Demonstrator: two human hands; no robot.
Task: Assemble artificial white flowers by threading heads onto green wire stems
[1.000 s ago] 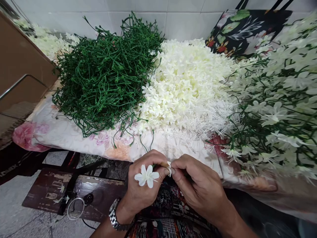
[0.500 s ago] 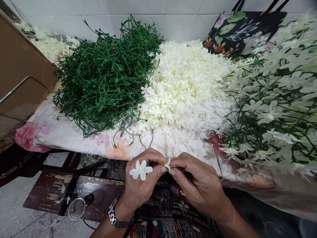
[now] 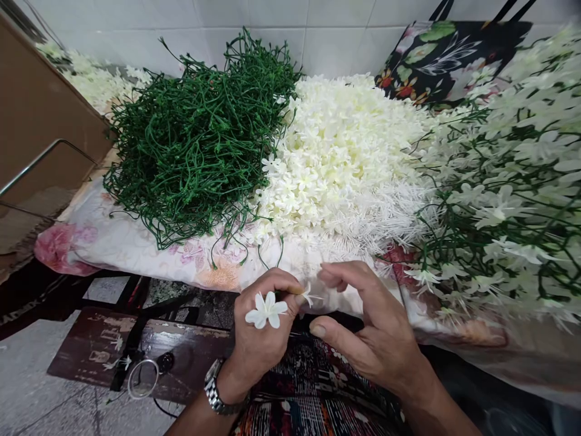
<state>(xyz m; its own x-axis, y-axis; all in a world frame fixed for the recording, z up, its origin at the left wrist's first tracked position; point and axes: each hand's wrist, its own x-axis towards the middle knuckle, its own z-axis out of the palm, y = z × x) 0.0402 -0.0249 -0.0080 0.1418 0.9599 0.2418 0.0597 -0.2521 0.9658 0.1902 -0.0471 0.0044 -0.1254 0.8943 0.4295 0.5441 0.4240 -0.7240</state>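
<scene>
My left hand [image 3: 265, 324], a metal watch [image 3: 213, 387] on its wrist, is closed on an artificial flower stem. One white five-petalled flower [image 3: 265, 310] shows over the back of this hand. A second white flower [image 3: 309, 295] with thin stamens sticks out past the left thumb and forefinger. Just right of it, my right hand [image 3: 370, 321] is apart from the flower, thumb and fingers spread with nothing between them. Most of the stem is hidden inside the left hand. Beyond my hands lie a heap of green stems [image 3: 195, 145] and a heap of loose white blossoms [image 3: 336, 145].
White stamen pieces [image 3: 385, 215] lie beside the blossoms. Finished-looking stemmed white flowers [image 3: 508, 206] are piled at the right. A cardboard box [image 3: 49, 103] stands at the left, a black floral bag [image 3: 449, 60] by the tiled wall. A brown board [image 3: 181, 357] lies below the flowered cloth [image 3: 149, 254].
My right hand has let go of the small flower at the left fingertips, moved right and spread its fingers. My left hand keeps its hold and has shifted slightly right.
</scene>
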